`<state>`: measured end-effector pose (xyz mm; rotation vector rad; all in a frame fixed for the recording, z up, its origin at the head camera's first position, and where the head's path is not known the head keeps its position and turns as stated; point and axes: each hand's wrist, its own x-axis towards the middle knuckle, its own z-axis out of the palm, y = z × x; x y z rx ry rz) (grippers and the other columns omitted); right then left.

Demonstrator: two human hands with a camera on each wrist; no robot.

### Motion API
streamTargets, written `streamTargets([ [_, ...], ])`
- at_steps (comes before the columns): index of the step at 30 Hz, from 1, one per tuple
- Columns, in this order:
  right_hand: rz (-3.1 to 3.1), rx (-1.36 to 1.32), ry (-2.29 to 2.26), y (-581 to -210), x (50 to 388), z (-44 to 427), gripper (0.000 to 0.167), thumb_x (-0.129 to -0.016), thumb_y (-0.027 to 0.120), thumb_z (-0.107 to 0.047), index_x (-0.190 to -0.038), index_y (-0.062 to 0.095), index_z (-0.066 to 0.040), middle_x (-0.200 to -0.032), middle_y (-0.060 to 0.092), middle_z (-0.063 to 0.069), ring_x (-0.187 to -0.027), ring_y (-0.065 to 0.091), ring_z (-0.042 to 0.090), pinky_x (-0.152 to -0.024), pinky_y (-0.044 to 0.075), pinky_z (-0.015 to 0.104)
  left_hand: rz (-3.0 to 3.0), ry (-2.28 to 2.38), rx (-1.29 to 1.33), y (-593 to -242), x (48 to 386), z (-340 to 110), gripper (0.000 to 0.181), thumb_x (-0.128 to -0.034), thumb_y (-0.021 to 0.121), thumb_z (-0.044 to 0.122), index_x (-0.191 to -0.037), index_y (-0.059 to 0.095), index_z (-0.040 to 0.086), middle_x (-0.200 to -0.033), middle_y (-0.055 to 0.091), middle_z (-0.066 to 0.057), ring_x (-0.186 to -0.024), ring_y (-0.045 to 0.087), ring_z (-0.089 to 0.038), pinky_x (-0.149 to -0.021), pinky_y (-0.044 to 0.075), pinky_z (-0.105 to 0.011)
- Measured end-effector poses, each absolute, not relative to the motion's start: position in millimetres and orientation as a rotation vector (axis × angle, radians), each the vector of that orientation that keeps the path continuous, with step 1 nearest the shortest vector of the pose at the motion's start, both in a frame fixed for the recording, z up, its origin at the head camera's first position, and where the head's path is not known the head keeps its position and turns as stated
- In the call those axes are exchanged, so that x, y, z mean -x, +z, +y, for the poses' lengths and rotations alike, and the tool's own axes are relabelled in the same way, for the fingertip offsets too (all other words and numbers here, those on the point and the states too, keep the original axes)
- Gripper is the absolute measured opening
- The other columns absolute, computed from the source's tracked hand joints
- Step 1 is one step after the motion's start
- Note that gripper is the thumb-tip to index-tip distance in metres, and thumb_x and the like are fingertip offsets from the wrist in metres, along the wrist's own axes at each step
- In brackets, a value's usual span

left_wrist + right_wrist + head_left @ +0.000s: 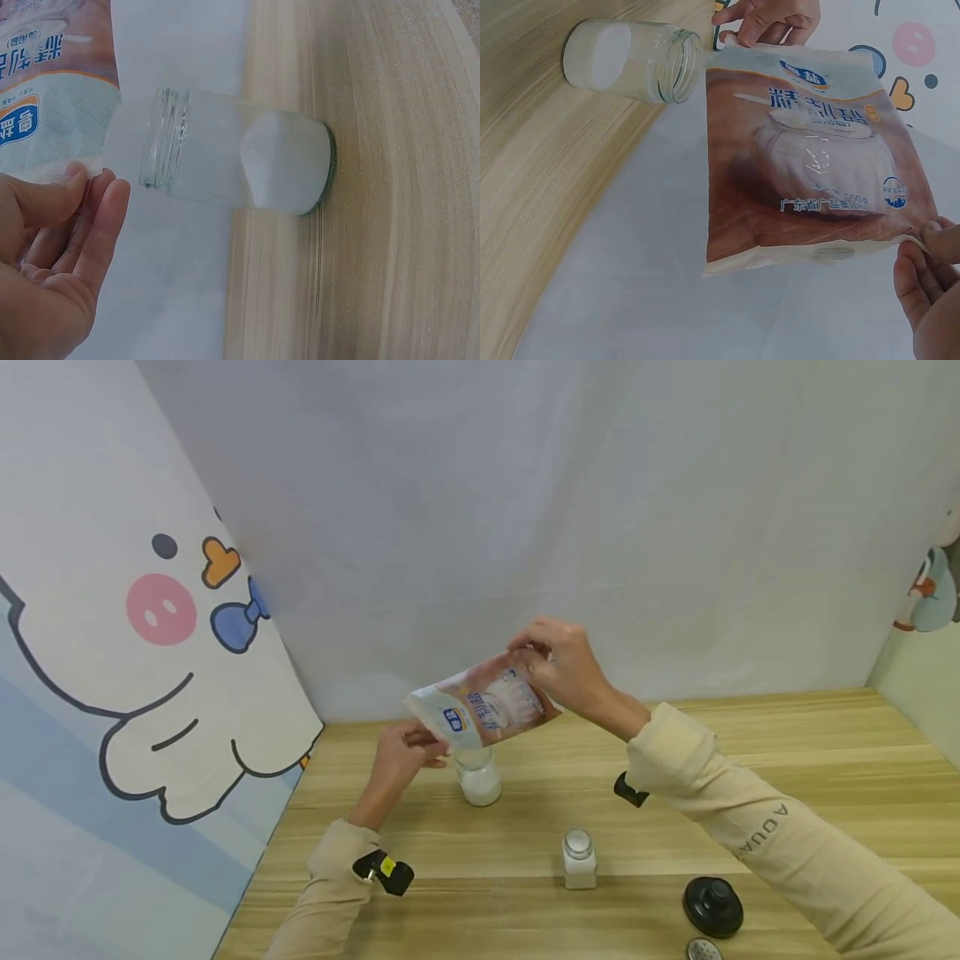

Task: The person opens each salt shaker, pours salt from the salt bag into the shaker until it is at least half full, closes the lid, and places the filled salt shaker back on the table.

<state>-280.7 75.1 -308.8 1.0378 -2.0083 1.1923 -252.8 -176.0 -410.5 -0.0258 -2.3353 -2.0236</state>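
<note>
The head view showed the printed bag [483, 700] tilted near the middle of the frame, its lower-left end at the mouth of the glass jar [478, 783]. The left hand [400, 758] pinched the bag's corner beside that mouth, while the right hand [566, 667] pinched the raised far end, to the upper right. White grains lay heaped in the bottom of the jar, which stood upright on the tabletop [465, 868]. The step in hand looked to be tipping the bag's contents into the jar; whether grains were falling could not be told for certain. The next move seemed to call for keeping the pinched corner over the mouth and raising the far end gently, since a sudden tilt could have spilled grains. At the lower right of the frame were a small bottle [579, 862], a black lid [712, 907] and a perforated cap [704, 950].
</note>
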Motion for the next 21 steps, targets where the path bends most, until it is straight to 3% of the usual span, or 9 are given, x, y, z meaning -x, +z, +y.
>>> streamTargets([
  [21,-1.996,-1.054,1.194,-309.5,280.6,73.9,0.015,-0.083,0.059,0.013,-0.083,0.07,0.004,-0.079,0.065,0.012,-0.064,0.057,0.016,-0.055,0.05,0.026,-2.335,-2.02,0.049,-409.9,249.7,-177.0,0.02,-0.0785,0.066,-0.012,-0.098,0.062,-0.011,-0.091,0.068,-0.022,-0.075,0.068,-0.025,-0.068,0.06,-0.036],
])
